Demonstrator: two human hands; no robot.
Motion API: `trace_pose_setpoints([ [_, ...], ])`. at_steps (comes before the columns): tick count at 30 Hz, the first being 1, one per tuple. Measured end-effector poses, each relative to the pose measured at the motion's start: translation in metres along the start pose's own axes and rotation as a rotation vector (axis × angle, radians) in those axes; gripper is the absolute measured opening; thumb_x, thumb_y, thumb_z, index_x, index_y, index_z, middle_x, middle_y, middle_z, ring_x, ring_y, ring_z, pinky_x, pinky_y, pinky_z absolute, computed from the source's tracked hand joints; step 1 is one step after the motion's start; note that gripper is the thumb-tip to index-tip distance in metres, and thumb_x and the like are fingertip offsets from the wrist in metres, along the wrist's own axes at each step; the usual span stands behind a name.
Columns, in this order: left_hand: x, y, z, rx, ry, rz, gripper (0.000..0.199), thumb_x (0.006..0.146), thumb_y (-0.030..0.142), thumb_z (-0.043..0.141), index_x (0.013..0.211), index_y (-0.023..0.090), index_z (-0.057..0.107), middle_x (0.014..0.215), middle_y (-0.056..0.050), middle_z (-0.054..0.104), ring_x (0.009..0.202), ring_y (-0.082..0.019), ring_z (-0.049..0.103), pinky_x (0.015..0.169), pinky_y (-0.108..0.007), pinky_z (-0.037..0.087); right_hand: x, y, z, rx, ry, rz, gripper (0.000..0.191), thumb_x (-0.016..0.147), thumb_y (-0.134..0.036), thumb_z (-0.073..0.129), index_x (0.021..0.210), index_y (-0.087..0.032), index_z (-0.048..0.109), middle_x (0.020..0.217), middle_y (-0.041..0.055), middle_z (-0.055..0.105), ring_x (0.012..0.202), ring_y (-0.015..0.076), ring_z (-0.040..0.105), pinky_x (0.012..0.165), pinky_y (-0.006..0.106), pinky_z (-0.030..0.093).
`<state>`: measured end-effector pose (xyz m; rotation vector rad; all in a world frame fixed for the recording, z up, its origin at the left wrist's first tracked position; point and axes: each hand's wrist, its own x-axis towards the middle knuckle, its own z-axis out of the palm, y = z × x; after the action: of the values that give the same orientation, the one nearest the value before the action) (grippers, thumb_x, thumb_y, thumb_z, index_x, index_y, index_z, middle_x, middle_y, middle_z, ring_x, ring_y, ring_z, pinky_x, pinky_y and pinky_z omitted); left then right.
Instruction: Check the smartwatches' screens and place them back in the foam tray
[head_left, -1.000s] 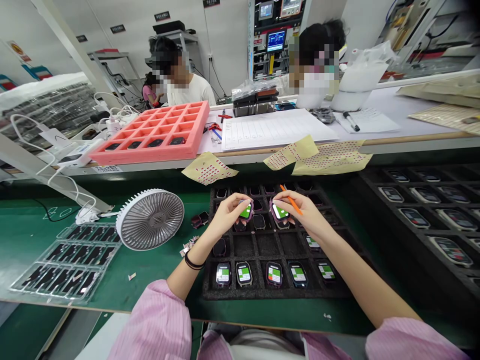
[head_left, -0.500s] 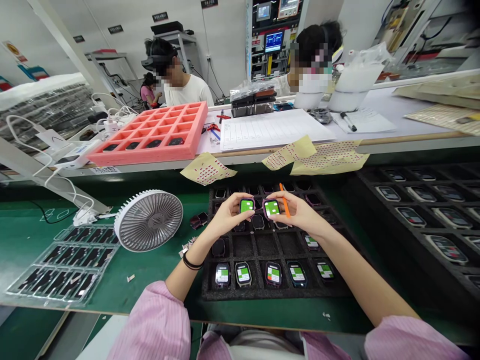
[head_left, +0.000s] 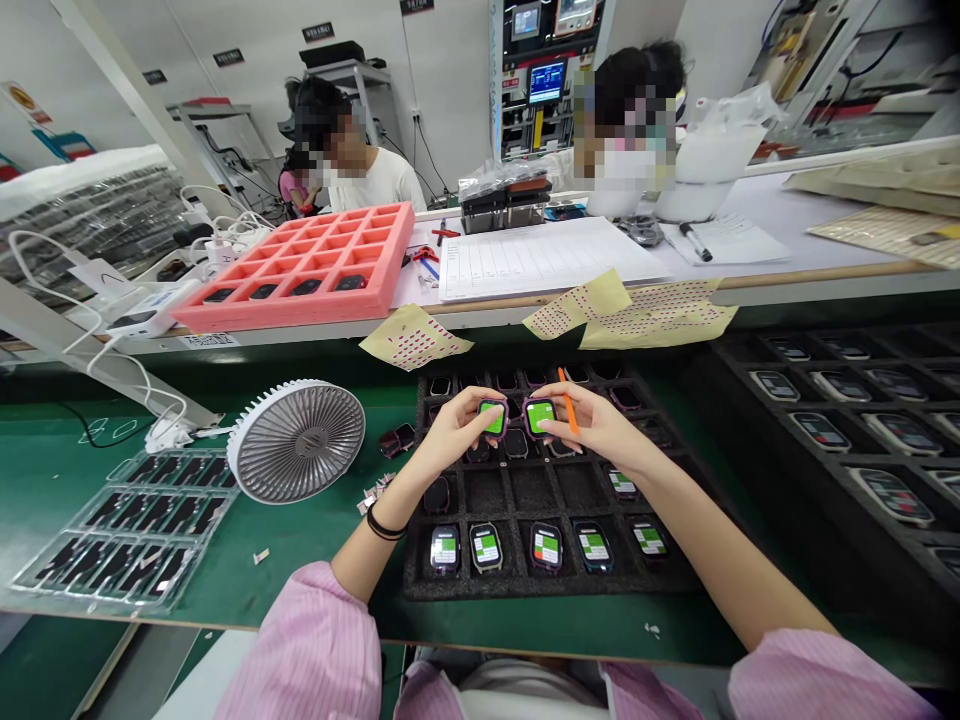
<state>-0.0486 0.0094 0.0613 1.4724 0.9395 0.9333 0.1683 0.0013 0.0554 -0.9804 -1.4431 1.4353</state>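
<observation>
My left hand (head_left: 459, 430) is closed on a smartwatch (head_left: 493, 418) with a lit green screen, its thumb lying over the display. Another smartwatch (head_left: 539, 415), purple-rimmed and also lit green, is gripped by my right hand (head_left: 596, 420). That same hand keeps an orange stick-like tool (head_left: 568, 402) tucked upright between its fingers. Both watches are held side by side above a black foam tray (head_left: 491, 492). In the tray's front row sit several watches with green-and-white screens, one of them (head_left: 547, 547) with a red patch. Watches farther back are dark and partly hidden by my hands.
A white fan (head_left: 296, 440) and a clear plastic tray of black parts (head_left: 127, 525) stand on the left. Another black foam tray of watches (head_left: 840, 462) is at right. The shelf above bears a pink foam tray (head_left: 292, 318) and paper sheets (head_left: 540, 262). Two co-workers sit beyond.
The watches have tilted slightly in my fingers, and my left thumb has shifted onto its watch's screen. The right-hand watch has moved a little left. A co-worker's head has turned slightly.
</observation>
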Motion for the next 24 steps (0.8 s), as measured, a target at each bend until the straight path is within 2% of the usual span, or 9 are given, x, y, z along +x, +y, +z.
trace_pose_setpoints([
  [4,0.0,0.001,0.001,0.001,0.035,-0.021,0.039,0.083,0.05,0.06,0.101,0.016,0.06,0.081,-0.001,0.063,0.053,-0.008,0.061,0.041,-0.016,0.036,-0.001,-0.003,0.003,-0.022,0.102,0.029,0.036,0.072,-0.047,0.074,0.094,-0.02,0.064,0.074,-0.0021,0.058,0.044,0.005,0.043,0.038,0.02,0.033],
  [7,-0.001,0.002,0.001,0.008,0.04,-0.027,0.039,0.082,0.051,0.061,0.099,0.015,0.06,0.08,-0.001,0.063,0.052,-0.008,0.06,0.041,-0.016,0.035,0.0,-0.005,0.006,-0.01,0.215,0.074,0.038,0.065,-0.048,0.078,0.085,-0.019,0.064,0.069,-0.0026,0.056,0.048,0.0068,0.048,0.037,0.019,0.032],
  [9,-0.001,0.002,0.002,0.011,0.036,-0.026,0.04,0.082,0.051,0.061,0.099,0.015,0.06,0.079,-0.001,0.063,0.052,-0.008,0.06,0.041,-0.016,0.035,0.0,-0.005,0.006,0.007,0.244,0.093,0.038,0.063,-0.047,0.08,0.082,-0.019,0.063,0.069,-0.0022,0.057,0.049,0.007,0.049,0.037,0.018,0.032],
  [12,-0.001,0.001,0.0,0.008,0.033,-0.016,0.04,0.082,0.05,0.061,0.1,0.015,0.06,0.079,-0.001,0.063,0.052,-0.008,0.06,0.041,-0.016,0.035,0.0,-0.005,0.003,0.045,0.176,0.072,0.035,0.07,-0.046,0.076,0.088,-0.019,0.064,0.071,-0.0009,0.058,0.05,0.0084,0.052,0.037,0.019,0.032],
  [17,0.002,-0.003,-0.004,-0.029,0.022,0.03,0.043,0.083,0.05,0.06,0.109,0.016,0.058,0.088,-0.003,0.063,0.058,-0.01,0.064,0.041,-0.016,0.039,-0.002,-0.005,-0.004,0.089,-0.021,0.004,0.044,0.073,-0.035,0.076,0.111,-0.021,0.06,0.093,0.0057,0.063,0.067,0.0147,0.062,0.04,0.021,0.039],
  [21,0.003,-0.004,-0.006,-0.04,0.026,0.049,0.042,0.085,0.049,0.058,0.112,0.017,0.057,0.089,-0.003,0.062,0.062,-0.01,0.065,0.042,-0.016,0.041,-0.001,-0.004,-0.004,0.095,-0.013,-0.01,0.046,0.071,-0.035,0.077,0.111,-0.02,0.059,0.095,0.0062,0.063,0.066,0.0141,0.062,0.04,0.02,0.039],
  [24,0.002,-0.003,-0.005,-0.029,0.015,0.036,0.043,0.084,0.048,0.059,0.113,0.017,0.056,0.089,-0.003,0.062,0.064,-0.011,0.065,0.043,-0.016,0.041,0.001,-0.003,-0.002,0.084,0.06,-0.003,0.041,0.074,-0.042,0.074,0.105,-0.019,0.062,0.087,0.0042,0.063,0.059,0.0128,0.061,0.038,0.02,0.036],
])
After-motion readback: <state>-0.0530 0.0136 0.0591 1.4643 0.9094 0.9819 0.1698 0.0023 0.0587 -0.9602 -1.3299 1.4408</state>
